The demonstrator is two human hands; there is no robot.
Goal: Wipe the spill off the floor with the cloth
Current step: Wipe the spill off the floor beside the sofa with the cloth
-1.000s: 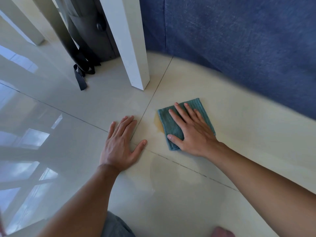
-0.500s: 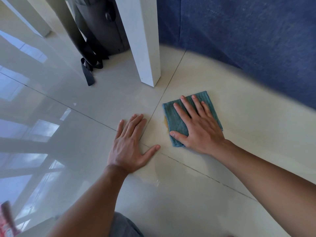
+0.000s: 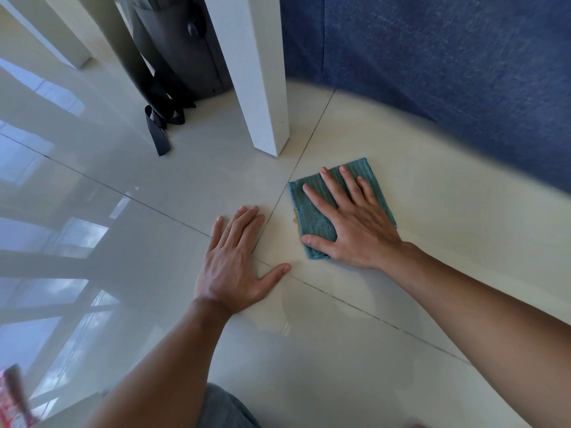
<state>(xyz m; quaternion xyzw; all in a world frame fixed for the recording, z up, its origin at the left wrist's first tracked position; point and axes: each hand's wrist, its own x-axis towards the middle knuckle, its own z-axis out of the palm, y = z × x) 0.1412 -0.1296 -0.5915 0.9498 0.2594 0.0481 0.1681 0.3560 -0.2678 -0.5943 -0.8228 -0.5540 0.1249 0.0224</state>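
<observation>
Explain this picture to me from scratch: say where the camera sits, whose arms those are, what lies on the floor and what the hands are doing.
There is no machine here: a person wears one wide-angle camera on the head, looking forward and down, so both bare arms reach into the picture from below. The wide lens bends straight lines.

The surface is a glossy pale tiled floor with thin dark grout lines. The right hand lies flat, fingers spread, pressing a folded teal ribbed cloth onto the floor. A thin brownish spill stain shows at the cloth's left edge. The left hand rests palm down on the bare floor beside it, holding nothing.

Behind them stand a square white furniture leg, a dark bag with loose black straps, and blue fabric, perhaps a sofa. A red and white packet is blurred at the lower left.
</observation>
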